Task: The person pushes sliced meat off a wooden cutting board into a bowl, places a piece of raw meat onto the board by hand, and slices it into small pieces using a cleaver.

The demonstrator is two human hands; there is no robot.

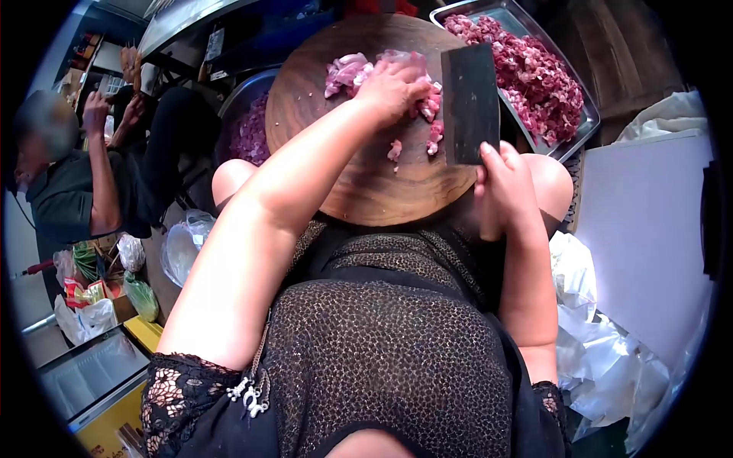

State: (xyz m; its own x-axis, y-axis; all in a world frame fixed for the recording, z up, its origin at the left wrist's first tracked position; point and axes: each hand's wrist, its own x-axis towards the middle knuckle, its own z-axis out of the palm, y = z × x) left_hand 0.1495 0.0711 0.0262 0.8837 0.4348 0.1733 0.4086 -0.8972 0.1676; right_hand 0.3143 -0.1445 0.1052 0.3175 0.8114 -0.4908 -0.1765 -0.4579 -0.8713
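Observation:
A round wooden cutting board [343, 172] rests across my lap. My left hand [393, 90] lies over raw meat [350, 74] on its far half, the fingers curled down and holding it. Small cut pieces of meat [434, 137] lie between that hand and the blade. In my right hand [507, 183] is the handle of a cleaver [469, 99], its broad dark blade over the board's right side. The closed fingers wrap the handle. Part of the meat is hidden beneath my left hand.
A metal tray [594, 120] heaped with chopped meat [534, 72] stands beyond the board at right. Left of the board, a basin holds more meat [250, 131]. A person [84, 172] sits at left. Plastic bags [603, 366] and a white box [641, 221] are at right.

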